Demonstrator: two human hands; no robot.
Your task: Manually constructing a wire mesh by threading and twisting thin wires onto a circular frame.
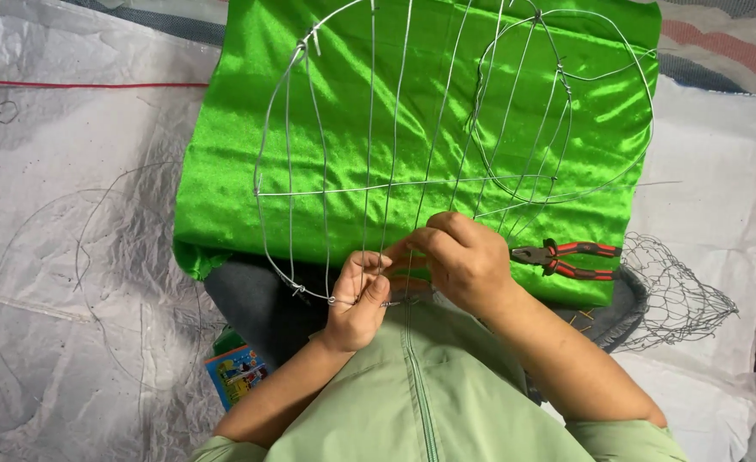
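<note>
Both the left hand (357, 295) and the right hand (463, 257) pinch the near edge of the thin silvery wire frame (395, 184), fingers closed on its strands. The frame lies over shiny green satin cloth (224, 171), with red-handled pliers (566, 258) just right of the hands.

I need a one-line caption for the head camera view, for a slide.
Both hands, left hand and right hand, pinch the lower rim of a wire frame over green satin cloth; red-handled pliers lie beside.
</note>
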